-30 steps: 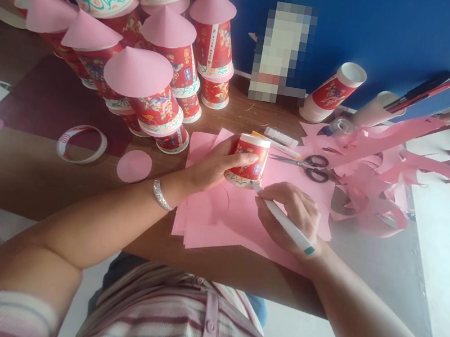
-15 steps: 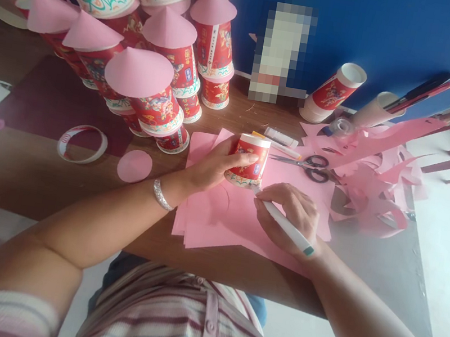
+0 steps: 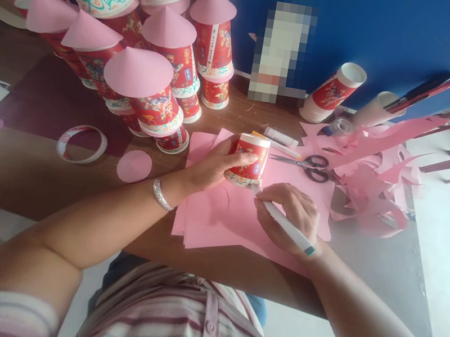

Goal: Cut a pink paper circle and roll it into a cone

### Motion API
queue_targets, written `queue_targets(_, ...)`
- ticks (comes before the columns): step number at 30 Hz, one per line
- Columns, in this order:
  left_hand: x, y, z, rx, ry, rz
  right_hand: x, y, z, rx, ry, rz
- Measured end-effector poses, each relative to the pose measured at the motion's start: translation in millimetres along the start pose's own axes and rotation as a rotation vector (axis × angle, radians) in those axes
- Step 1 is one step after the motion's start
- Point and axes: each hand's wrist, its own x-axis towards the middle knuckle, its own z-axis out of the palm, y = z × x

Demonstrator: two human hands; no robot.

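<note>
My left hand (image 3: 219, 165) is wrapped round a red-and-white paper cup (image 3: 250, 161), its thumb across the printed front. Green and orange curls are drawn along the cup's white lower band. In my right hand (image 3: 292, 213) is a white marker (image 3: 288, 227) with a green end, held like a pen, its tip at the lower right edge of the cup. Pink paper sheets (image 3: 216, 221) lie under both hands. Beyond the cup, scissors (image 3: 314, 167) with dark handles rest on the paper, near a white glue stick (image 3: 281, 137).
Stacked red cups with pink paper cones (image 3: 140, 72) stand at the left back. A tape ring (image 3: 82, 144) and a pink paper disc (image 3: 134, 166) lie on the left. Pink scraps (image 3: 376, 187) heap at the right, by a pen holder (image 3: 377, 110) and more stacked cups (image 3: 333, 92).
Almost nothing differs. The marker's tip has shifted very slightly left along the cup's lower edge; both hands keep their hold.
</note>
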Motion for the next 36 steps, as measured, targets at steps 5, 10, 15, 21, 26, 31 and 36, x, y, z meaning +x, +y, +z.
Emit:
queue_targets(5, 1.5, -3.4, -2.8, 0.001, 0.008, -0.009, 1.2, 0.3, -1.3, -0.021, 0.014, 0.003)
queue_targets(10, 2.1, -4.4, -4.2, 0.010, 0.017, -0.011, 2.4, 0.3, -1.3, -0.042, 0.022, -0.011)
queue_targets(15, 1.4, -2.6, -2.2, 0.013, 0.010, -0.005, 4.0, -1.6, -4.3, -0.025, 0.017, -0.031)
queue_targets(21, 1.2, -1.4, -0.7, 0.008, 0.008, -0.008, 5.7, -3.4, -2.7, 0.009, 0.012, -0.044)
queue_targets(26, 1.3, -1.7, -1.2, 0.021, 0.008, -0.003, 5.3, -2.8, -0.7, -0.006, 0.001, -0.043)
queue_targets(31, 1.2, -3.0, -3.2, 0.034, 0.015, -0.005, 4.7, -2.6, -0.5, -0.009, 0.006, -0.030)
queue_targets(36, 0.8, -6.5, -6.5, 0.068, 0.023, -0.020, 4.0, -2.5, -0.2, -0.013, 0.000, -0.022)
